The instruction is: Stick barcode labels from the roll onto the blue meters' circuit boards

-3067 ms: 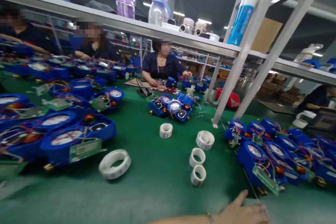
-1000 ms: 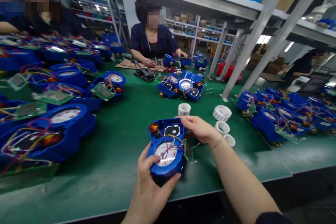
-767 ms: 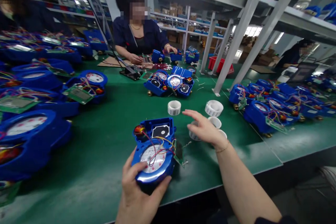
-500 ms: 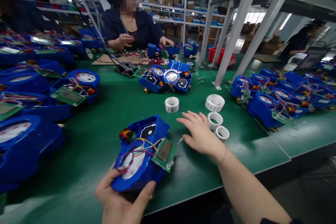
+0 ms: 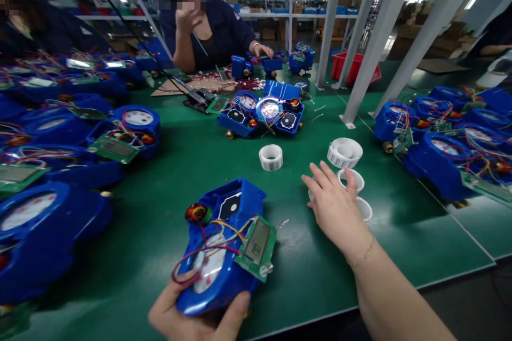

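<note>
A blue water meter housing (image 5: 224, 298) is tilted in my left hand (image 5: 200, 306), with my thumb on its near side and a finger over its round dial. A green circuit board with a grey display (image 5: 257, 242) hangs from its coloured wires at the right edge. My right hand (image 5: 338, 208) is open, palm down, its fingers spread over white label rolls. Part of a white roll (image 5: 311, 192) shows between thumb and forefinger; I cannot tell whether they touch it. Another label roll (image 5: 271, 158) stands left of that hand, and a larger label roll (image 5: 344, 153) just beyond it.
Wired blue meters (image 5: 124, 130) crowd the left, and more meters (image 5: 444, 149) the right. Two meters (image 5: 260, 112) sit mid-table. Metal posts (image 5: 356, 101) rise from the green table. A co-worker (image 5: 208, 26) sits opposite, near a red bin (image 5: 352, 68).
My right hand has moved right, farther over the label rolls, and a roll now shows between its fingers. My left hand still holds the meter. The co-worker opposite has raised a hand toward the face.
</note>
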Demonstrator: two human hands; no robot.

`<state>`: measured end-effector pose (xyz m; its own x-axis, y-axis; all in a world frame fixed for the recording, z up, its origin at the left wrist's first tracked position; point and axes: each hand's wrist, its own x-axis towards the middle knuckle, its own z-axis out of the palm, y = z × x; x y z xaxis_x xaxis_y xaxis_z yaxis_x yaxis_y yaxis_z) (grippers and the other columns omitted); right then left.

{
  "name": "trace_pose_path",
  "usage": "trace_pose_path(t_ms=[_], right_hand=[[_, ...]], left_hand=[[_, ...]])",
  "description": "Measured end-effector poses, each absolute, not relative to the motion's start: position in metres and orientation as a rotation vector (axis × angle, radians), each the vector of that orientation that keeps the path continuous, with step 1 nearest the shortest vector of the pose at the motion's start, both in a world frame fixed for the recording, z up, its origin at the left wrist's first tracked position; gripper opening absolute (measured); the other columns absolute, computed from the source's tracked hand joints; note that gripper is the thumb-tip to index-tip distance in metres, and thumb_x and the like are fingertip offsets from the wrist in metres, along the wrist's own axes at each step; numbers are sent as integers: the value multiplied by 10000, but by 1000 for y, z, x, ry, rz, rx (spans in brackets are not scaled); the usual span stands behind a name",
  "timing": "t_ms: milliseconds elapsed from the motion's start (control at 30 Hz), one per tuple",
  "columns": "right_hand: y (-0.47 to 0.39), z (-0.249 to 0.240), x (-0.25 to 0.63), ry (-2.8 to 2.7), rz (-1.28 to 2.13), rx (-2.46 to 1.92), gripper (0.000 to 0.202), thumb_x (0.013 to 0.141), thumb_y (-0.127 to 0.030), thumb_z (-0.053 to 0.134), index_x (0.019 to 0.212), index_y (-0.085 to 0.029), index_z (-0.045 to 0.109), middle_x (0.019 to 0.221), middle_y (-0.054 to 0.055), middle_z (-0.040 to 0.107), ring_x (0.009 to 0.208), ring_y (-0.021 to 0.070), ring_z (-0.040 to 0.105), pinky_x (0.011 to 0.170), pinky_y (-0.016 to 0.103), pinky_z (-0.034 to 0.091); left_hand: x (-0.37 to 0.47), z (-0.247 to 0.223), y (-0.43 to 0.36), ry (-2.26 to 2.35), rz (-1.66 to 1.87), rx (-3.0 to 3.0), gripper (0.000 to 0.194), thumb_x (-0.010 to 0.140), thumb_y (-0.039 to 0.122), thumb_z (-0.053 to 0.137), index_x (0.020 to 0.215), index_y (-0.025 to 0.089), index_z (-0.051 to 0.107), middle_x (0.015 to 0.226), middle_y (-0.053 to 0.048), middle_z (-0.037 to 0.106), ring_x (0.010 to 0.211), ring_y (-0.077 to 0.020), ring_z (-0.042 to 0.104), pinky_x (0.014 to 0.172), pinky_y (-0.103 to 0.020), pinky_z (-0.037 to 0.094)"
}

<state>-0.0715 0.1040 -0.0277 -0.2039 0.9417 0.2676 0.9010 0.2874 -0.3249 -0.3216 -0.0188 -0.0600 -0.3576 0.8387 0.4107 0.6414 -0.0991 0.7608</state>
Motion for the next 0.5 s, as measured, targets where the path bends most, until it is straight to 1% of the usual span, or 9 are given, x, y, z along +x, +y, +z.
trace_pose_path(t_ms=[33,100,167,200,267,300,333,400,500], right_hand=[[105,-27,-71,-2119,120,-1643,508,828,-25,532,1304,-191,597,1539,163,468,1480,350,322,1161,677,44],[105,-23,-71,-1991,146,-1572,458,844,-63,537,1278,-188,612,1498,154,519,1453,334,373,1174,646,75],[102,-17,-71,-1778,218,-1475,403,881,-106,509,1260,-194,617,1422,139,587,1389,308,459,1175,602,175],[100,-14,-71,-1682,237,-1443,393,900,-129,492,1272,-194,600,1382,137,610,1340,293,506,1155,572,256],[91,-9,-70,-1491,282,-1393,380,925,-178,483,1298,-195,553,1309,137,626,1217,264,584,1058,493,422],[85,-9,-71,-1376,341,-1358,369,930,-204,498,1297,-201,535,1274,132,625,1157,249,607,998,453,478],[78,-10,-72,-1249,423,-1312,354,930,-228,523,1284,-211,524,1237,122,622,1103,233,620,949,418,510],[59,-16,-76,-998,614,-1200,318,915,-263,586,1226,-239,525,1153,85,611,1004,198,629,881,363,536],[28,-31,-88,-900,777,-1153,235,912,-300,610,1130,-254,536,1037,42,594,837,151,621,747,305,555]], left_hand=[[-313,-57,-17,1949,1454,1795,707,717,430,796,1229,271,335,1353,-172,417,1163,-373,604,810,-533,620],[-296,-51,-11,1868,1441,2067,700,730,371,802,1229,261,325,1426,-201,388,1278,-381,538,906,-541,585],[-281,-45,-6,1788,1426,2174,679,749,311,801,1223,245,320,1481,-228,360,1334,-367,500,955,-525,564],[-276,-42,-4,1772,1437,2174,669,756,301,800,1220,236,322,1496,-242,350,1345,-366,490,964,-524,558],[-268,-40,0,1765,1469,2159,659,763,317,799,1215,217,330,1499,-267,346,1341,-372,491,959,-535,556],[-266,-39,1,1764,1478,2167,660,764,327,798,1216,210,332,1498,-278,344,1337,-377,493,948,-539,560],[-265,-39,2,1763,1479,2178,661,766,334,797,1218,202,333,1498,-289,338,1338,-384,489,943,-546,560],[-263,-40,3,1748,1467,2194,655,777,333,787,1225,193,330,1501,-303,322,1354,-392,470,951,-557,553],[-263,-41,3,1724,1487,2195,665,793,351,772,1254,185,323,1498,-316,312,1361,-406,454,945,-577,552]])
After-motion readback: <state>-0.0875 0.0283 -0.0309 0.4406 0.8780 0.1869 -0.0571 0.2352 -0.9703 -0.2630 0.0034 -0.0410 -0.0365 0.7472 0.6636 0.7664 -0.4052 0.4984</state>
